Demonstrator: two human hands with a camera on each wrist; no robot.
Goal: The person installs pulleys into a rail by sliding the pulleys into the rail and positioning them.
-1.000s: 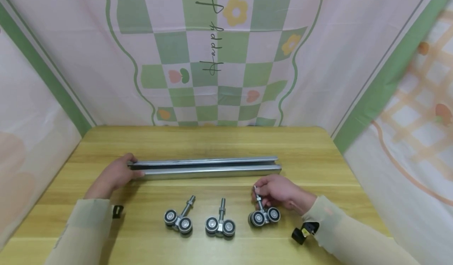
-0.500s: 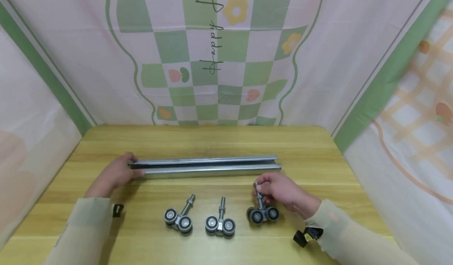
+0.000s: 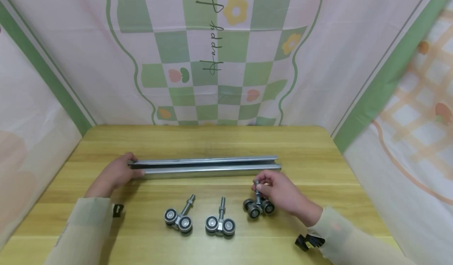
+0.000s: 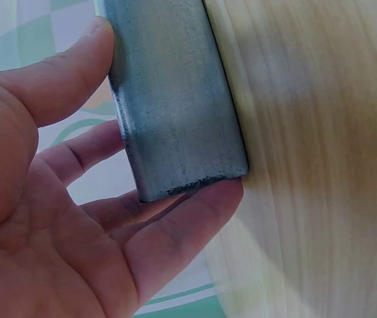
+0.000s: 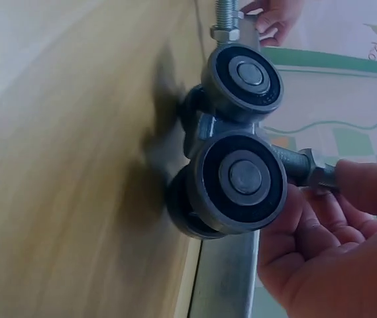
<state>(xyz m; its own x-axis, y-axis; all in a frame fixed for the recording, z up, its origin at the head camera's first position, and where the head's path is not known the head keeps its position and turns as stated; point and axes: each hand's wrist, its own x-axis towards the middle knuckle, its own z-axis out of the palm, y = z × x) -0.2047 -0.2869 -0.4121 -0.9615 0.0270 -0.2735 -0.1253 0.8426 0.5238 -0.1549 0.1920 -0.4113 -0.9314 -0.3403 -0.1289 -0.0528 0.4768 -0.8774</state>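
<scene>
My left hand (image 3: 116,174) holds the left end of a silver metal channel rail (image 3: 209,173), open slot upward, on the table. In the left wrist view the thumb lies along one side of the rail (image 4: 175,99), and fingers touch its cut end. My right hand (image 3: 283,192) pinches the threaded bolt of a four-wheeled roller trolley (image 3: 254,210), just in front of the rail's right end. Its black-and-steel wheels (image 5: 244,175) look close to the tabletop in the right wrist view; I cannot tell whether they touch it.
Two similar roller trolleys stand on the wooden table (image 3: 141,237): one at the left (image 3: 178,221) with its bolt leaning right, and a middle trolley (image 3: 220,226) with its bolt pointing away from me. A patterned curtain (image 3: 219,60) hangs behind the table's far edge.
My right hand has shifted the trolley slightly left and toward the rail, turning it so its wheels face another way. The left hand, rail and other two trolleys have stayed in place.
</scene>
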